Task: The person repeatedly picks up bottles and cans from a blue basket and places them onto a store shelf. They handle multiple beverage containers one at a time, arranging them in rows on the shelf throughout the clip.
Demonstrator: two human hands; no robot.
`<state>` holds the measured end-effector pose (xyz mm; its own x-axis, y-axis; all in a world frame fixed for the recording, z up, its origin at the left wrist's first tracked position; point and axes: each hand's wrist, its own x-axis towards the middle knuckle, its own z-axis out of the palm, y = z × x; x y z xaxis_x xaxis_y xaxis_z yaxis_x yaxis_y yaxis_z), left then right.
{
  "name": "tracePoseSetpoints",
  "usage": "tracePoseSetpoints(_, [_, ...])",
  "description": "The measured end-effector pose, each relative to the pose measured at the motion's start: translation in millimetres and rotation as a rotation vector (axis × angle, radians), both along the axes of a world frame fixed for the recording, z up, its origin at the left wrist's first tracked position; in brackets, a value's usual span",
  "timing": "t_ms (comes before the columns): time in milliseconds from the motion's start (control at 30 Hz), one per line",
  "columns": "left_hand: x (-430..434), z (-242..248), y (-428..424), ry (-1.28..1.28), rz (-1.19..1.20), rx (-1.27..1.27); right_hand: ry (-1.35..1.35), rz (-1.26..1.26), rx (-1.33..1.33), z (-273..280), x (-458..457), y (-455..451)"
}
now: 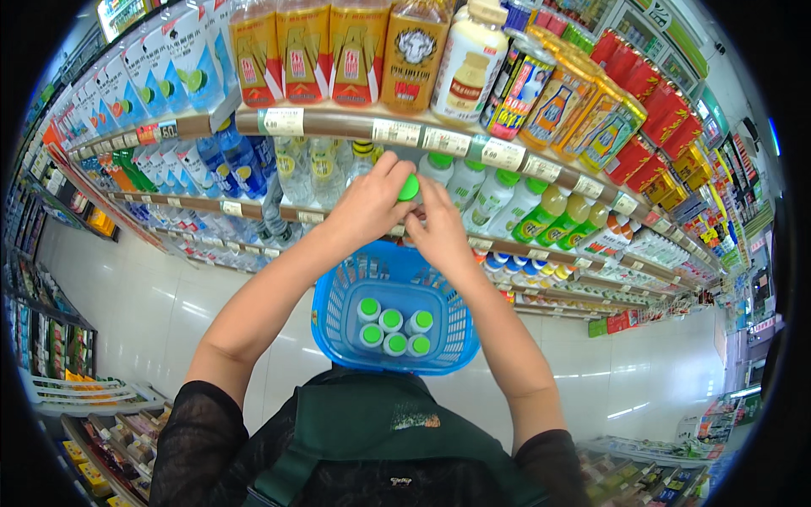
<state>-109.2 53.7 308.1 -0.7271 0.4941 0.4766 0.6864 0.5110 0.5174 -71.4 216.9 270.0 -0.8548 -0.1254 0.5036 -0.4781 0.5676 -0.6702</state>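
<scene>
Both hands meet at a green-capped bottle (pixel 409 187) in front of the drinks shelf. My left hand (pixel 370 199) wraps its far and left side, and my right hand (pixel 438 222) closes on it from the right. The bottle's body is mostly hidden by the fingers. Below the hands is a blue plastic shopping basket (pixel 322 329), close against my body. Several white bottles with green caps (pixel 391 319) stand upright inside it. More green-capped bottles (pixel 485 201) line the shelf just right of my right hand.
A shelf edge with price tags (pixel 396 131) runs above my hands, carrying orange-brown drink bottles (pixel 304 54) and cans (pixel 516 89). Clear bottles with yellow labels (pixel 294 168) stand left of my left hand. Tiled floor (pixel 158 317) extends on both sides, with low display racks (pixel 101 437) behind.
</scene>
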Motion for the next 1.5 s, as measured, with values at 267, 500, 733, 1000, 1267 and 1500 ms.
tracePoseSetpoints(267, [30,-68,-14,-0.102,-0.034,-0.015,-0.239,0.070,0.022,-42,34,-3])
tracePoseSetpoints(500, [32,-200,-13,-0.455,0.001,-0.284,-0.477,0.088,0.123,-196,35,0])
tracePoseSetpoints(733, [34,-292,-15,-0.537,-0.018,-0.312,-0.524,0.032,0.130,-272,44,-12])
tracePoseSetpoints(1000, [38,-311,-10,-0.571,0.002,-0.417,-0.584,0.007,0.163,-294,48,-11])
tracePoseSetpoints(1267, [22,-229,1,-0.452,-0.020,-0.280,-0.396,-0.075,0.074,-237,39,3])
tracePoseSetpoints(1500, [-31,-86,35,-0.224,0.009,0.272,0.180,-0.262,-0.156,-59,-12,32])
